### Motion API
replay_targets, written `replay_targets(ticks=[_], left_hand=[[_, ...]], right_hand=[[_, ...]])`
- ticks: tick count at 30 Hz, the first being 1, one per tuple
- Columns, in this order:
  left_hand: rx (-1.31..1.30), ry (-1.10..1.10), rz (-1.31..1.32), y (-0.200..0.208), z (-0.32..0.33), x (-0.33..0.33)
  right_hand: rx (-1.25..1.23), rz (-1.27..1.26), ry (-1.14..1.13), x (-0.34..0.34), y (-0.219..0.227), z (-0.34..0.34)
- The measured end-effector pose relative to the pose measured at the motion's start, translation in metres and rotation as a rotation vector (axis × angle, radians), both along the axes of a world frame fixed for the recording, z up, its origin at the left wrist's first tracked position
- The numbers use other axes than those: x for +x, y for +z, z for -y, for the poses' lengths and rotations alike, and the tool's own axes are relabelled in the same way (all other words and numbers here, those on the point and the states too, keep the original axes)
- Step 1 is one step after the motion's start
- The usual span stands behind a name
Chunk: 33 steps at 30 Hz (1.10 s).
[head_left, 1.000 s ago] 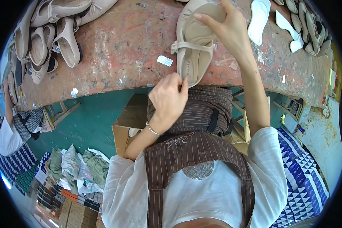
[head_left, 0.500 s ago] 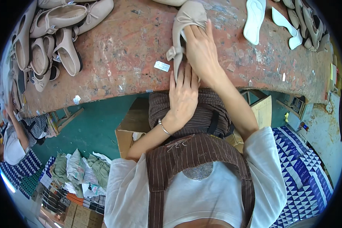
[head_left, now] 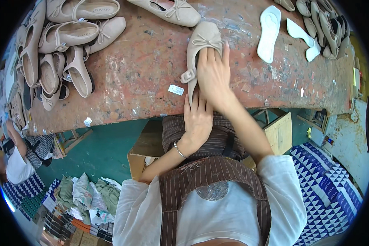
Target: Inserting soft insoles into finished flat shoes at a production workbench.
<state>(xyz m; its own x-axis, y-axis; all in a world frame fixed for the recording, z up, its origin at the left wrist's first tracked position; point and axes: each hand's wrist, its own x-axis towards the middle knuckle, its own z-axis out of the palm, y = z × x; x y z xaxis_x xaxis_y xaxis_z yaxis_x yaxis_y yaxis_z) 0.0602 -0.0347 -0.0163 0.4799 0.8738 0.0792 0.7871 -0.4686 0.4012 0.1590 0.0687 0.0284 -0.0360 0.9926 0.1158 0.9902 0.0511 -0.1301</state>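
A beige ballet shoe (head_left: 205, 33) with a small bow lies on the worn table, its toe pointing away from me. A strap with a covered buckle hangs at its left side. My right hand (head_left: 214, 80) reaches into the shoe's opening; its fingertips are hidden under the toe upper, and one digit lies along the outer right side. At the heel end, my left hand (head_left: 198, 125) holds the shoe, with its fingers stretched along the heel and partly covered by the right hand. Just beyond the toe lies another beige shoe (head_left: 174, 12) with a bow.
Several beige strap shoes (head_left: 71, 36) are heaped at the table's left, and more shoes (head_left: 324, 28) stand far right. White insoles (head_left: 269, 35) lie right of my hands. A small white label (head_left: 176, 89) is nearby. A cardboard box (head_left: 136, 158) stands below the table edge; another person (head_left: 20, 164) is at far left.
The view has tilted, so the table and shoes appear lower and more of the far shoe shows. Both hands stay on the same shoe, the right one still inside it.
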Motion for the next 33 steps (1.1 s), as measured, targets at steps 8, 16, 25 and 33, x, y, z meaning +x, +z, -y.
replay_targets(ticks=[8,16,25,33], left_hand=[[0.051,-0.041,0.278,0.024,-0.023,-0.028],[0.674,0.218,-0.015,0.170,-0.193,-0.203],[0.283,-0.147,-0.407,0.054,-0.331,-0.069],[0.116,-0.129,0.414,0.082,-0.183,-0.024]], right_hand=[[-0.137,-0.577,0.218,0.052,0.026,0.020],[0.150,0.160,0.077,0.250,-0.034,-0.045],[-0.231,0.206,0.157,0.242,0.033,-0.037],[-0.028,-1.316,-0.438,0.233,0.035,0.044]])
